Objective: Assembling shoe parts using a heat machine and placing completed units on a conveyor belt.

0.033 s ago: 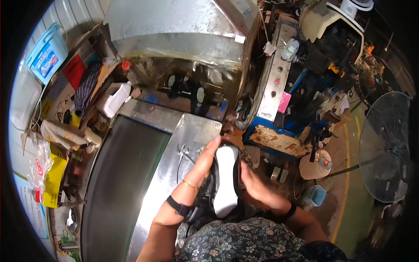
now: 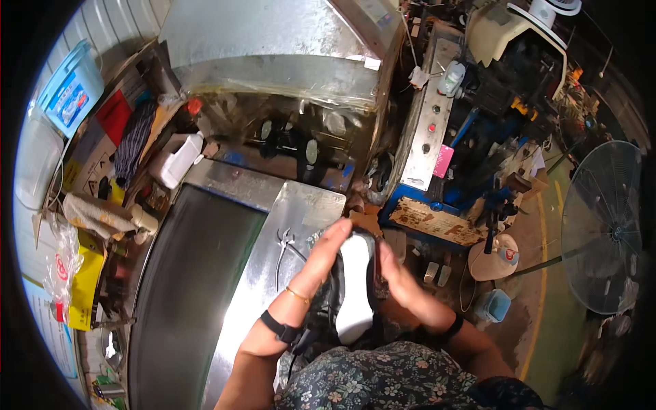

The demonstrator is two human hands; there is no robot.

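Observation:
A black shoe [image 2: 354, 283] with a smooth white underside turned upward is between my hands, close in front of my body, its narrower end toward me. My left hand [image 2: 324, 254] grips its far left side, the thumb lying along the edge and the other fingers hidden beneath. From the right, my right hand [image 2: 402, 277] presses against the shoe's side near the far end; its lower fingers are out of sight. Just left of my left hand, a pair of pincers [image 2: 285, 240] lies on a shiny metal plate [image 2: 307, 199].
A dark conveyor belt [image 2: 198, 273] runs along the left, below a metal-hooded machine [image 2: 273, 75] with dark shoes inside. A blue machine with a button panel [image 2: 429, 130] stands to the far right. Further right are a round stool [image 2: 493, 258], a blue bin [image 2: 492, 305] and a large fan [image 2: 611, 232].
My right hand has slid slightly up along the shoe's side toward the far end. My left thumb and the shoe's far end have shifted a little toward me.

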